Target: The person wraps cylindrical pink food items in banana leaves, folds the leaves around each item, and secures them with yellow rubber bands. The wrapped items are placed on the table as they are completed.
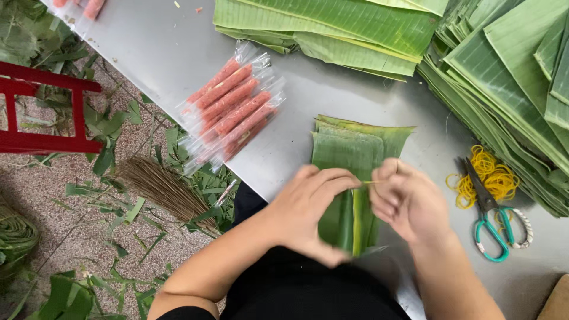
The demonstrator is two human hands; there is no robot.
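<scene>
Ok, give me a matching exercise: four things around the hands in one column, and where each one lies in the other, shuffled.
Things:
1. scissors
2. rubber bands
3. bagged pink sticks
4. broom

Places:
a. on the floor among leaf scraps
b. on the table, left of the folded leaf
c. right of the right hand, green handles toward the person
d. yellow pile under the scissor blades

Pairs: 1-c, 2-d, 3-b, 4-a
</scene>
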